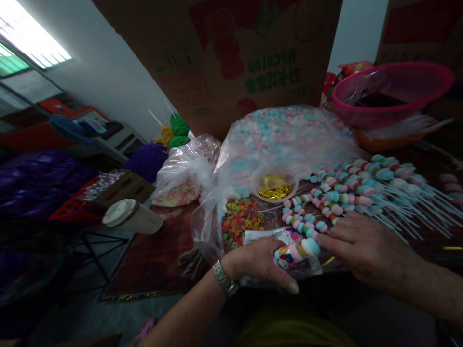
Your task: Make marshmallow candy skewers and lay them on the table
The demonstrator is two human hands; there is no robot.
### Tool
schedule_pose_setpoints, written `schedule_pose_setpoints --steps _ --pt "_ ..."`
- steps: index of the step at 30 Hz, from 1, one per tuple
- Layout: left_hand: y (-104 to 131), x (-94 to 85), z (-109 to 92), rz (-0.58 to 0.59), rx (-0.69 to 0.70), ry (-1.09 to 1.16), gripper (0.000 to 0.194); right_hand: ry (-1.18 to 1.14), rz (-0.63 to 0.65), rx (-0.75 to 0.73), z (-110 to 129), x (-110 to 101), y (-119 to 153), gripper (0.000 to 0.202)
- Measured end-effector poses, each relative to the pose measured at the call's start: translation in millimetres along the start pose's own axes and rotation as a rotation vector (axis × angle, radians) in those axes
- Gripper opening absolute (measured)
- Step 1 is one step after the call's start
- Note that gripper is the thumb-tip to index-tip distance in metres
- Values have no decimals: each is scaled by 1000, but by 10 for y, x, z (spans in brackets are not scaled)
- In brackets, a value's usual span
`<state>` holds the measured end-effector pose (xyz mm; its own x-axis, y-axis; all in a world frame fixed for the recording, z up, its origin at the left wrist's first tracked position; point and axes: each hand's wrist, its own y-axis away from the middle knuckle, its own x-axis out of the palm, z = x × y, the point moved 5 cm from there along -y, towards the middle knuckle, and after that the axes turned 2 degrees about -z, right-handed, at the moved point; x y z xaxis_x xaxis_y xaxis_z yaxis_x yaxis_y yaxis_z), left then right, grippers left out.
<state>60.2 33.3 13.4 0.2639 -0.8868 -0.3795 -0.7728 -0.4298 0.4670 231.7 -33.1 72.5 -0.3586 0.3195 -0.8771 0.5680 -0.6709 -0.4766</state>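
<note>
My left hand is closed around a marshmallow skewer, just in front of the plastic bag of pastel marshmallows on the table. My right hand lies loosely curled, fingertips touching the skewer's tip. Finished skewers pile right of the bag, with a pink basin behind them.

Both hands on candy skewer
</note>
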Motion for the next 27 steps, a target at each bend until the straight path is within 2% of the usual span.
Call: schedule_pose_setpoints --steps 3,5,7,10,12,14,17,19,24,27 --pt "-11 55 8 198 -58 91 51 90 -24 -141 38 -44 -15 21" --pt "-9 38 3 225 -111 69 49 72 20 -178 63 -6 1 19" --pt "-33 13 -32 177 -107 -49 45 -9 77 -163 105 84 16 16" --pt "-111 61 -110 99 -17 -221 43 -143 195 -13 143 304 16 10" --pt "-159 123 -139 71 48 -225 43 -198 270 82 131 428 15 13" --pt "-176 139 -146 26 95 -182 43 -199 284 123 81 449 17 14" --pt "-154 82 -138 -41 117 -144 45 -136 221 149 -22 340 30 15" --pt "-158 69 -142 -41 104 -182 45 -151 233 143 -19 325 40 17" --pt "-267 153 -184 -91 47 -398 44 -247 402 220 107 629 59 17" --pt "-218 109 -212 -148 99 -345 60 -361 432 294 54 707 106 24"
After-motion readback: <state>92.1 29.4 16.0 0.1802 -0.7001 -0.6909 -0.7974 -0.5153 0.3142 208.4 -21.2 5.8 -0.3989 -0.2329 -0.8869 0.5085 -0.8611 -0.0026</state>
